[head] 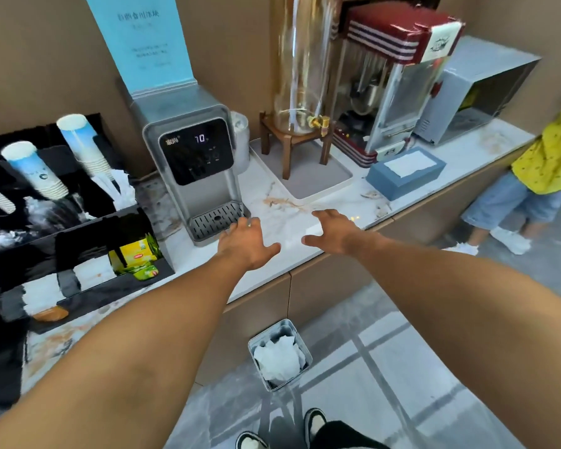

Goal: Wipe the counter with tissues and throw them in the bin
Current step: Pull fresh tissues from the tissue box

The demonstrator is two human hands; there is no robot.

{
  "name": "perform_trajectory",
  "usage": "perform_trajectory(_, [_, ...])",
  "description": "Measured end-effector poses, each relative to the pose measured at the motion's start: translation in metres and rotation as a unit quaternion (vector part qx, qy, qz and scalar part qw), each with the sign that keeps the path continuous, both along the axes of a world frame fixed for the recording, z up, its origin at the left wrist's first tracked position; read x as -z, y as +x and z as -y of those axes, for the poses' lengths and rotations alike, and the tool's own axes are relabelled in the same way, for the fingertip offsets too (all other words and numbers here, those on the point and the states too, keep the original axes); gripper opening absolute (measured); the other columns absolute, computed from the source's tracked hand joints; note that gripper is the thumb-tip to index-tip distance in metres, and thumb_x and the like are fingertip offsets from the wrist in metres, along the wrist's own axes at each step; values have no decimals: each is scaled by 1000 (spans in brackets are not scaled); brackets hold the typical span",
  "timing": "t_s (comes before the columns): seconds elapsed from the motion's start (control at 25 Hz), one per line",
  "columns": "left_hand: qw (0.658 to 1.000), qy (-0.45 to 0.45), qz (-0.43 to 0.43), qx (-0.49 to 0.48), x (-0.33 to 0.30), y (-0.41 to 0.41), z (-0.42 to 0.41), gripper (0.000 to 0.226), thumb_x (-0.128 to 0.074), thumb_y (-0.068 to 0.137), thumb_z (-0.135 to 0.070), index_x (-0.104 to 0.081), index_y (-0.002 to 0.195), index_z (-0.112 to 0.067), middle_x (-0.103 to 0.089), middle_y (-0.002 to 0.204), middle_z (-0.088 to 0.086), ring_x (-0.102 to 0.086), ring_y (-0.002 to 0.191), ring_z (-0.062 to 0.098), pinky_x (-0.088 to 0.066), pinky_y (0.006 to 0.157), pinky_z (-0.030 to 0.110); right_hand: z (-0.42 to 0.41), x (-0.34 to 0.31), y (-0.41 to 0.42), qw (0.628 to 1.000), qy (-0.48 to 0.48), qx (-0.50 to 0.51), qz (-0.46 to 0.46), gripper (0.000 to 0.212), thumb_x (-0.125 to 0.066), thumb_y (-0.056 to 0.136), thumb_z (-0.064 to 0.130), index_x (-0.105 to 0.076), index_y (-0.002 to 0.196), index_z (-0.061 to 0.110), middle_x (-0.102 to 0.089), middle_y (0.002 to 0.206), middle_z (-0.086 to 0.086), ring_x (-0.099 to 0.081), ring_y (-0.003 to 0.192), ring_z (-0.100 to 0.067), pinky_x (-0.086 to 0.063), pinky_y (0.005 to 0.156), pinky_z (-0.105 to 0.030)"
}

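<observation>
Nearest, on the floor below the marble surface (272,218), a square bin (279,354) holding crumpled white tissues (279,358). Above it, the left hand (248,243) and right hand (334,231), both with fingers spread and empty, over the front edge, near a brown stain (282,200). Farther back, a water dispenser (195,163) at left and a blue tissue box (405,171) at right, beside a popcorn machine (392,92).
</observation>
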State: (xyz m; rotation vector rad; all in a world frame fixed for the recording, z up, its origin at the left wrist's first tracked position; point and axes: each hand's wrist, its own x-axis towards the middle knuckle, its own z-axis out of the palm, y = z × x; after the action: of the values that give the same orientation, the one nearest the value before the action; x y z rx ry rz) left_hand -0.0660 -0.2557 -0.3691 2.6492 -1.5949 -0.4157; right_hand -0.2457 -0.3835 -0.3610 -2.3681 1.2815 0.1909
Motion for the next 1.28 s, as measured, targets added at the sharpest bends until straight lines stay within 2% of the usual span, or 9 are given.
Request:
perform_trajectory(0.16, [999,-3,9,35,-9,-24,32,86,-49,84,-71,-33,148,-15,-40,148,13,-39,137,35,-36,107,50,21,-3,-34,1000,-9,25,0,86,-57,83,65,-25,153,25,-27,160,-7,-30,144,-30,-27,117,-51])
perform_trajectory(0.28, [999,-4,16,50,-14,-51,62,88,-48,84,-70,-30,151,-15,-35,155,13,-37,139,35,-35,110,52,48,-5,-65,999,-7,39,6,86,-57,83,65,-24,152,28,-25,161,-6,-28,145,-32,-29,117,-53])
perform_trajectory(0.48, [999,-9,20,42,-16,-110,115,88,-48,83,-72,-31,150,-17,-36,155,12,-37,141,34,-34,112,53,100,-9,-121,999,-2,43,11,88,-57,81,67,-22,153,30,-21,162,-5,-24,147,-32,-28,117,-53])
perform_trajectory(0.8, [999,-13,25,27,-24,-187,207,84,-49,81,-73,-37,145,-20,-44,148,11,-44,134,34,-40,106,52,183,-11,-200,997,4,51,52,80,-59,86,56,-26,151,26,-34,153,-5,-35,140,-31,-34,114,-49])
perform_trajectory(1.08, [998,9,8,64,-5,-222,293,82,-50,83,-71,-36,145,-20,-41,150,11,-40,138,34,-37,108,51,255,5,-231,995,13,87,55,78,-61,87,50,-25,152,25,-32,153,-7,-34,140,-30,-35,114,-50])
perform_trajectory(1.28, [996,0,-23,91,13,-229,376,77,-52,84,-66,-36,142,-18,-45,141,12,-44,130,33,-39,103,49,323,18,-235,993,13,113,42,73,-61,88,46,-29,150,25,-33,151,-7,-36,138,-30,-36,113,-49])
